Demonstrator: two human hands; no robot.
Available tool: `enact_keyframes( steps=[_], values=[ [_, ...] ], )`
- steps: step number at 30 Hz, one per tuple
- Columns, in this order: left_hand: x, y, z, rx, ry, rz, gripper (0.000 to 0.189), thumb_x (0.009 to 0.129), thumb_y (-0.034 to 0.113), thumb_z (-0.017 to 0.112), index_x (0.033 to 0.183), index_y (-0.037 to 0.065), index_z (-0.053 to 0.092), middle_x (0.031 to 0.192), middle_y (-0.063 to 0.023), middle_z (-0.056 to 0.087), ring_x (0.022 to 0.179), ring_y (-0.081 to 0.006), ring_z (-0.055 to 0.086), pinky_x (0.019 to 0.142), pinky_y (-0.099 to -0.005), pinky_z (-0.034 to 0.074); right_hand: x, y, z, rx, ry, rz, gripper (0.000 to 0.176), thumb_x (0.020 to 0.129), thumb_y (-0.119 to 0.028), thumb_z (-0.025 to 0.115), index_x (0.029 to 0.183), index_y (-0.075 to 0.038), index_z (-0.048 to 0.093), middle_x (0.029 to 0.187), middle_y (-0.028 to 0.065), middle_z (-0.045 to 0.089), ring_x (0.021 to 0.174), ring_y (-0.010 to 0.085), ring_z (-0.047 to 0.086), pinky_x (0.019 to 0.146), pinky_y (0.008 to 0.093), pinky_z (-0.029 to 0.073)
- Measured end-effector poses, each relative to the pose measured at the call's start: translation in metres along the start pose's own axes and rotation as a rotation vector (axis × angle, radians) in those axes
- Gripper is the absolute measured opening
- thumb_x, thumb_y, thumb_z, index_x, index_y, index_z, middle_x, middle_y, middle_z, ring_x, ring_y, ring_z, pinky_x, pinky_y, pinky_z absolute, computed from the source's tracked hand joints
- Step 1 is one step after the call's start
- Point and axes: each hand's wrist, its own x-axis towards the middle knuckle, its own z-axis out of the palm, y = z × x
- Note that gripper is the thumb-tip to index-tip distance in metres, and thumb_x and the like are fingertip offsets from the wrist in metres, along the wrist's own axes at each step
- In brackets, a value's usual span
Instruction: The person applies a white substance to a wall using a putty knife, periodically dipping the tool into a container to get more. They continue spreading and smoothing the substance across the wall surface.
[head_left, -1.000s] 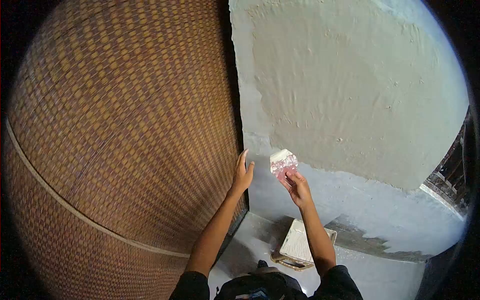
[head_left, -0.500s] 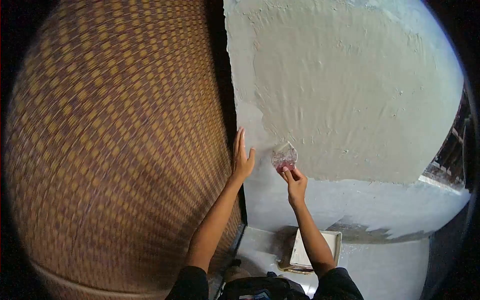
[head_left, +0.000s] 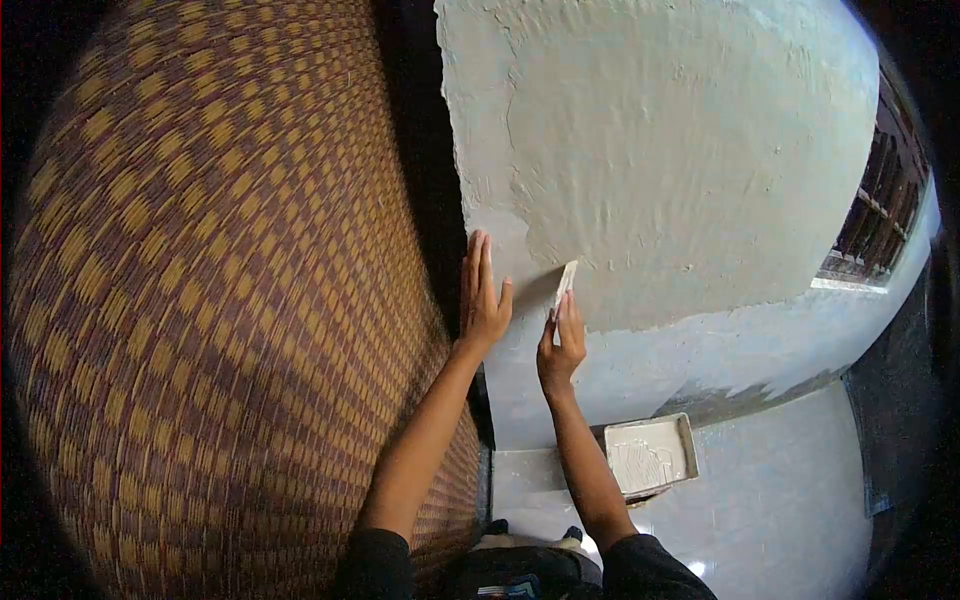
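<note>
My left hand lies along the wall's left edge, fingers stretched upward and thumb apart. To its right, my right hand pinches a putty scraper between thumb and fingers. The scraper is turned nearly edge-on, and its pale, putty-smeared blade meets the wall at the lower left border of the fresh putty. That greyish coat has ridges and small lumps. Paler bare wall shows below it and in a strip beside my left hand.
A rectangular tray of creamy putty stands on the shiny tiled floor below my right arm. A woven brown-and-yellow panel fills the left side, with a dark gap between it and the wall. At far right is a barred opening.
The scraper has turned from face-on to edge-on as my right hand moved slightly up and left. My left hand stays at the wall edge. The view has shifted, showing more of the tray.
</note>
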Motion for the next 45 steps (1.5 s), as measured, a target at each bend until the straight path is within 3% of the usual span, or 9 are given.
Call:
enact_keyframes(
  steps=[3, 6, 9, 15, 18, 27, 34, 36, 45],
  values=[
    [0.001, -0.003, 0.002, -0.046, -0.02, 0.008, 0.07, 0.09, 0.012, 0.05, 0.15, 0.002, 0.017, 0.157, -0.0187, 0.017, 0.145, -0.0353, 0.017, 0.116, -0.0508, 0.017, -0.001, 0.011, 0.012, -0.038, -0.014, -0.027, 0.044, 0.081, 0.006, 0.065, 0.124, -0.001, 0.061, 0.128, 0.0185, 0.059, 0.119, 0.0343, 0.056, 0.099, 0.0406, 0.045],
    [0.002, -0.004, 0.006, -0.046, -0.03, 0.031, 0.069, 0.089, 0.01, 0.05, 0.15, 0.002, 0.017, 0.156, -0.0189, 0.018, 0.145, -0.0355, 0.018, 0.116, -0.0514, 0.017, 0.004, 0.024, 0.016, -0.091, -0.015, -0.138, 0.051, 0.076, 0.004, 0.07, 0.125, -0.008, 0.062, 0.129, 0.014, 0.059, 0.111, 0.0303, 0.06, 0.092, 0.0373, 0.049],
    [0.001, -0.005, 0.012, -0.072, -0.042, 0.019, 0.069, 0.089, 0.011, 0.05, 0.15, 0.002, 0.018, 0.156, -0.0189, 0.019, 0.145, -0.0356, 0.019, 0.115, -0.0515, 0.018, 0.007, 0.029, 0.013, -0.115, -0.049, -0.115, 0.043, 0.075, 0.0, 0.072, 0.117, -0.008, 0.066, 0.125, 0.0109, 0.062, 0.111, 0.0304, 0.06, 0.093, 0.0376, 0.049],
    [0.0, -0.005, 0.018, -0.079, 0.009, 0.058, 0.069, 0.089, 0.01, 0.05, 0.15, 0.0, 0.019, 0.156, -0.0193, 0.019, 0.145, -0.0354, 0.019, 0.116, -0.0495, 0.018, 0.015, 0.031, 0.008, -0.206, -0.086, -0.179, 0.047, 0.068, -0.001, 0.072, 0.113, -0.011, 0.066, 0.121, 0.0055, 0.061, 0.097, 0.0277, 0.062, 0.08, 0.0377, 0.05],
    [0.0, -0.004, 0.021, -0.068, 0.009, 0.019, 0.069, 0.088, 0.009, 0.05, 0.149, -0.002, 0.02, 0.156, -0.0204, 0.019, 0.145, -0.0357, 0.018, 0.116, -0.0478, 0.018, 0.015, 0.036, 0.008, -0.259, -0.111, -0.203, 0.044, 0.068, -0.003, 0.071, 0.11, -0.012, 0.066, 0.119, 0.0045, 0.061, 0.094, 0.0269, 0.06, 0.08, 0.0388, 0.048],
    [-0.001, -0.005, 0.024, -0.059, 0.024, 0.031, 0.068, 0.088, 0.009, 0.049, 0.149, -0.002, 0.02, 0.155, -0.0218, 0.02, 0.144, -0.0367, 0.019, 0.116, -0.0476, 0.017, 0.011, 0.047, 0.014, -0.328, -0.185, -0.214, 0.028, 0.073, -0.009, 0.067, 0.101, -0.008, 0.064, 0.114, 0.0076, 0.06, 0.093, 0.0263, 0.059, 0.078, 0.0393, 0.045],
    [-0.003, -0.007, 0.03, -0.102, 0.021, 0.035, 0.068, 0.089, 0.011, 0.049, 0.149, -0.001, 0.019, 0.155, -0.0208, 0.02, 0.144, -0.0369, 0.019, 0.116, -0.0492, 0.017, 0.0, 0.062, 0.014, -0.333, -0.245, -0.212, 0.031, 0.071, -0.008, 0.067, 0.101, -0.006, 0.062, 0.11, 0.0098, 0.059, 0.087, 0.028, 0.059, 0.074, 0.0399, 0.045],
    [-0.003, -0.007, 0.031, -0.096, 0.016, 0.031, 0.068, 0.089, 0.01, 0.049, 0.149, -0.002, 0.019, 0.155, -0.0213, 0.02, 0.144, -0.0374, 0.02, 0.116, -0.0492, 0.017, -0.004, 0.066, 0.015, -0.334, -0.251, -0.211, 0.038, 0.067, -0.01, 0.074, 0.103, -0.01, 0.062, 0.111, 0.008, 0.058, 0.089, 0.0279, 0.058, 0.074, 0.0408, 0.045],
    [-0.002, -0.009, 0.029, -0.083, 0.018, 0.062, 0.069, 0.087, 0.01, 0.05, 0.148, -0.003, 0.02, 0.155, -0.0211, 0.021, 0.144, -0.0362, 0.019, 0.117, -0.0477, 0.016, -0.021, 0.07, 0.011, -0.329, -0.313, -0.231, 0.036, 0.069, -0.009, 0.071, 0.103, -0.006, 0.06, 0.11, 0.0102, 0.058, 0.086, 0.0297, 0.057, 0.074, 0.0412, 0.045]
  ],
)
